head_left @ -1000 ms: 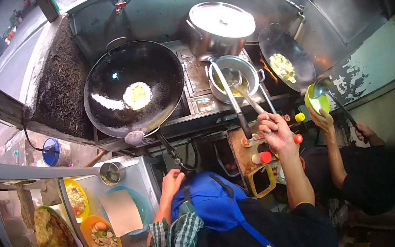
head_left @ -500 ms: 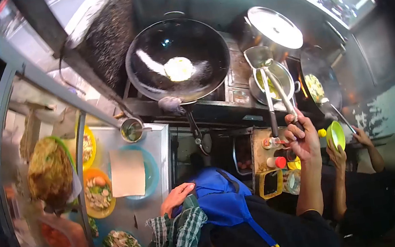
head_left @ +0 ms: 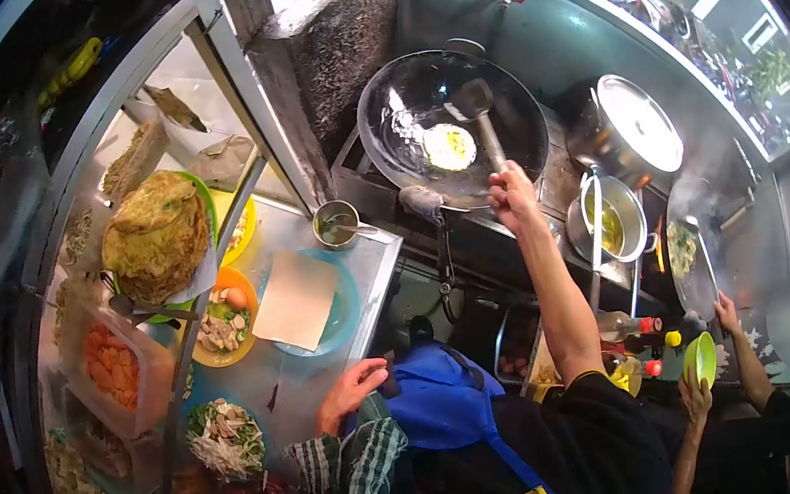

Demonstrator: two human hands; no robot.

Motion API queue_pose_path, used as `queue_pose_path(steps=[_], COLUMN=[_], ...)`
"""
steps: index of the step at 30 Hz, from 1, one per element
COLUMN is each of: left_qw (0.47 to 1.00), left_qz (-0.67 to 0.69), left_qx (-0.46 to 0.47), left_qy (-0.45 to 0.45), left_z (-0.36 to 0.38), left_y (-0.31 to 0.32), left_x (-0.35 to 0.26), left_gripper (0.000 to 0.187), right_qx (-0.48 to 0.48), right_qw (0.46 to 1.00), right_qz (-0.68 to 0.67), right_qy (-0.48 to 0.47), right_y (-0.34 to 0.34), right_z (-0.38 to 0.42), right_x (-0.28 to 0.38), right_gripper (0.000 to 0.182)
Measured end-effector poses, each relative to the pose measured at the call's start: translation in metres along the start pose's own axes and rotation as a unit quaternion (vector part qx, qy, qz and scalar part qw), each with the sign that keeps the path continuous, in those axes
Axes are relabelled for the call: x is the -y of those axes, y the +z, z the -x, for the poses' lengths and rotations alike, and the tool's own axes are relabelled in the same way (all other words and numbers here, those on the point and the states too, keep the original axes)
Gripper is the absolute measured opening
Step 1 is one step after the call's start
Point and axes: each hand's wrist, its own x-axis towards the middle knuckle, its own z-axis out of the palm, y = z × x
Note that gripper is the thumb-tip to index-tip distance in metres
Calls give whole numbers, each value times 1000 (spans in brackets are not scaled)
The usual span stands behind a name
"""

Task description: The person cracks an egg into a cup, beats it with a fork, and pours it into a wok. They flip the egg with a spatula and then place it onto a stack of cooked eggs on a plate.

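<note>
My right hand (head_left: 513, 198) grips the handle of a wok spatula (head_left: 473, 105), its blade inside the large black wok (head_left: 383, 158). A frying egg (head_left: 450, 146), white with some yellow, lies in the wok just left of the spatula. My left hand (head_left: 353, 392) is at the counter's edge beside my blue apron (head_left: 445, 386), fingers stretched out, holding nothing. Near that hand, a brown paper sheet (head_left: 296, 299) rests on a blue plate (head_left: 348, 304). A checked green cloth (head_left: 349, 461) hangs by my left arm.
Behind the right arm stand a pot of yellowish liquid (head_left: 619, 221) and a lidded steel pot (head_left: 635, 122). A co-worker's hands hold a green bowl (head_left: 701, 361) and a utensil at a second wok (head_left: 687, 277). At left are an orange plate of food (head_left: 224, 322) and a metal cup (head_left: 336, 223).
My right hand has carried the spatula from above the pot leftward and forward into the wok by the egg. My left hand stays near the counter edge. The camera view has turned.
</note>
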Motion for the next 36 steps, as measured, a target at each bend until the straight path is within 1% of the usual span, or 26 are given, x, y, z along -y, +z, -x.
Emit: queue_pose_path(steps=[1, 2, 3, 4, 5, 6, 7, 9, 10, 11, 13, 15, 16, 17, 18, 19, 21, 22, 23, 25, 26, 27, 30, 33, 35, 36], left_qw=[1000, 999, 999, 997, 995, 993, 993, 992, 991, 989, 990, 986, 987, 985, 982, 983, 973, 972, 972, 971, 970, 972, 973, 975, 980, 982], left_qz=[14, 28, 32, 57, 81, 105, 109, 103, 96, 90, 94, 84, 86, 87, 85, 83, 116, 92, 91, 94, 83, 81, 100, 108, 88, 86], left_qx=[-12, -23, -26, -33, -41, -28, -34, -17, -15, -21, -25, -47, -51, -77, -103, -101, -147, -167, -161, -175, -177, -179, -170, -158, -152, -140], left_qy=[16, 32, 27, 29, 30, 40, 32, 66, 92, 114, 105, 135, 127, 126, 131, 132, 135, 140, 145, 133, 144, 131, 121, 110, 90, 94], left_z=[-2, -6, -9, -11, -14, -21, -27, -39, -45, -47, -44, -43, -40, -37, -37, -38, -37, -36, -36, -34, -36, -35, -40, -47, -49, -51], left_y=[-1, -3, -3, -3, -4, -6, -8, -11, -13, -13, -17, -21, -22, -21, -22, -23, -23, -25, -27, -29, -31, -31, -32, -31, -31, -31], left_x=[10, 20, 26, 33, 43, 56, 66, 80, 82, 80, 55, 46, 42, 37, 33, 33, 37, 39, 40, 40, 44, 41, 42, 31, 28, 26], left_gripper=[45, 45, 45, 44, 43, 43, 43, 44, 43, 41, 35, 30, 30, 29, 28, 28, 28, 27, 27, 29, 29, 29, 30, 30, 26, 26], right_qx=[8, -15, -31, -75, -67, -74, -48, -68, -52, -79, -47, 21, -11, -48, -67, -69, -23, -46, -52, -59, -69, -77, -69, 6, 24, 29], right_qw=[994, 951, 875, 831, 863, 885, 873, 789, 782, 851, 826, 654, 756, 835, 850, 850, 815, 835, 833, 916, 917, 934, 983, 995, 969, 961], right_qz=[91, 277, 423, 494, 465, 432, 457, 564, 584, 509, 527, 630, 585, 526, 517, 515, 553, 532, 533, 384, 370, 329, 142, -94, -243, -273], right_qy=[-55, -138, -233, -245, -185, -159, -160, -233, -212, -99, -194, -419, -293, -158, -78, -79, -174, -133, -138, -100, -132, -114, -94, -33, -16, -33], right_y=[-10, -23, -53, -40, -58, -55, -53, -72, -81, -100, -132, -133, -131, -107, -74, -79, -91, -100, -89, -55, -53, -40, -48, -57, -72, -72], right_z=[-1, 3, -6, 28, 41, 65, 88, 109, 112, 107, 96, 87, 93, 111, 125, 119, 108, 107, 113, 134, 135, 142, 138, 146, 155, 164], right_x=[2, 3, -1, 15, 18, 28, 37, 23, 24, 22, 5, -2, -3, 8, 20, 15, 9, 14, 22, 31, 31, 41, 53, 75, 79, 83], right_gripper=[12, 21, 40, 54, 56, 57, 56, 52, 50, 49, 52, 53, 53, 54, 51, 51, 51, 50, 50, 56, 57, 57, 54, 43, 39, 37])
